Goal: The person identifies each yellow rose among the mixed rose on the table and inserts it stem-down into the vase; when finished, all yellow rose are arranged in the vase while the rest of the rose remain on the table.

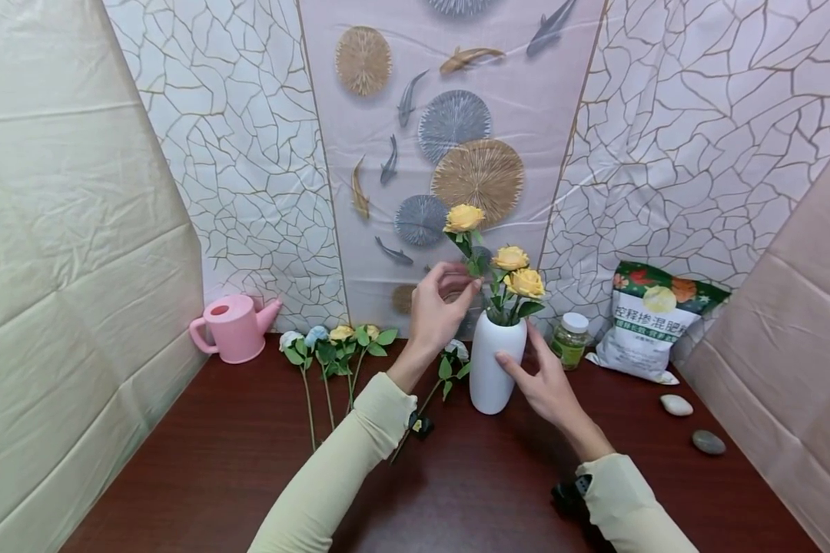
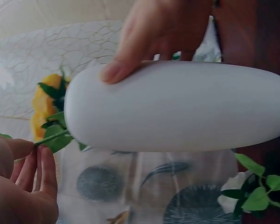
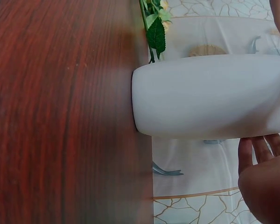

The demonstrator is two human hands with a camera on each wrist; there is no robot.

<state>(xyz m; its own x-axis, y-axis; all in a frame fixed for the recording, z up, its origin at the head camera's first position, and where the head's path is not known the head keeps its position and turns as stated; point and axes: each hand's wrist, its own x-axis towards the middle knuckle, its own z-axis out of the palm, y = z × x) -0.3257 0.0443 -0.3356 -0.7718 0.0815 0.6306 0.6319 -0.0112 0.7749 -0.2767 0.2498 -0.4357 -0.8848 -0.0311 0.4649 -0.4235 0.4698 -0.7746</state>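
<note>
A white vase (image 1: pixel 493 369) stands upright on the table with two yellow roses (image 1: pixel 524 283) in its mouth. My right hand (image 1: pixel 549 384) holds the vase from its right side, the thumb on its front and the other fingers partly hidden behind it. At the left of the vase mouth, my left hand (image 1: pixel 439 311) pinches the green stem (image 2: pixel 51 137) of another yellow rose (image 1: pixel 464 218), whose bloom rises above the others. The left wrist view shows thumb and fingertips meeting on this stem. Whether its lower end is inside the vase I cannot tell.
Several loose flowers (image 1: pixel 342 333) lie to the left, and a white one (image 1: pixel 456 350) lies just left of the vase. A pink watering can (image 1: pixel 234 330) stands far left. Rightward are a lidded jar (image 1: pixel 571 339), a fertilizer bag (image 1: pixel 646 326) and two stones (image 1: pixel 676 405).
</note>
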